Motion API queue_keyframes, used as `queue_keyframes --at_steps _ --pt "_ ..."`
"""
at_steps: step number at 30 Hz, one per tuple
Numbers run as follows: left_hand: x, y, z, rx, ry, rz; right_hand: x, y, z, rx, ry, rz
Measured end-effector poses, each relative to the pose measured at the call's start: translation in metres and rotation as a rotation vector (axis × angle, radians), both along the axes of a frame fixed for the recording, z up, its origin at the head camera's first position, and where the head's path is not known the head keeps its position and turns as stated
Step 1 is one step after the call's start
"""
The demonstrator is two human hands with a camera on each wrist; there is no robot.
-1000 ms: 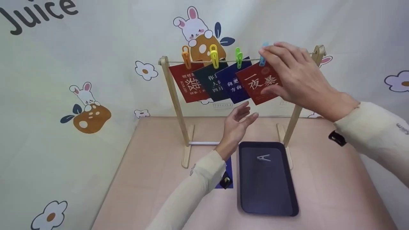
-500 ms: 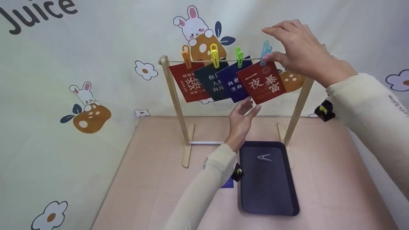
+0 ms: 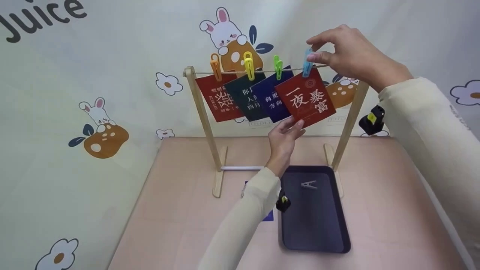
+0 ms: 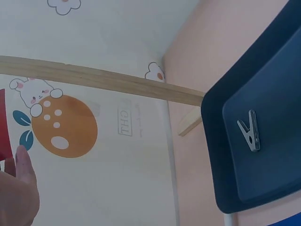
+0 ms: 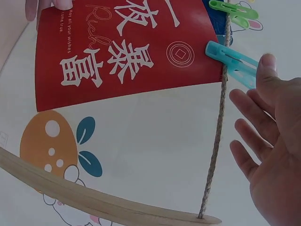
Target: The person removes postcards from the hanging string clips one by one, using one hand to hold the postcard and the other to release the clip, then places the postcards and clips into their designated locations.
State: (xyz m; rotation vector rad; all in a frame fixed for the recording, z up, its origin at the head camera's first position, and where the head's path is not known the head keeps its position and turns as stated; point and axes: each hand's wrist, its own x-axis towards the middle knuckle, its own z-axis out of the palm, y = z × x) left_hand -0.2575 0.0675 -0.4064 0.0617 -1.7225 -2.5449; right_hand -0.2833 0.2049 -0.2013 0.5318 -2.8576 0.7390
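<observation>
My right hand pinches the upper end of a light blue clothespin between thumb and forefinger. That clothespin is clipped over a rope, with the top corner of a red card bearing white characters in its jaws. My left hand pinches the card's bottom corner, thumb in front and fingers behind. To the left hang a dark blue card, a dark green card and another red card. Green, yellow and orange clothespins hold them on the rope.
A wooden stand carries the rope between two posts. Below, a dark tray holds one grey clothespin. A blue card lies partly under my left sleeve. Behind stands a printed backdrop.
My left hand has risen to the red card's lower corner and taken hold of it. The right hand opened away from the blue clothespin, then closed finger and thumb on its upper end.
</observation>
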Motion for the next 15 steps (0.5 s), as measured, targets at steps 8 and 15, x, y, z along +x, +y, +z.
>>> queue_keyframes --at_steps 8,15 --pt "0.0042 0.0040 0.0019 0.084 -0.009 -0.003 0.0016 -0.0043 -0.0039 -0.055 -0.046 -0.045" --pt "0.0074 0.0026 0.0042 0.050 -0.033 -0.011 0.0038 -0.0059 -0.0046 -0.101 0.007 -0.073"
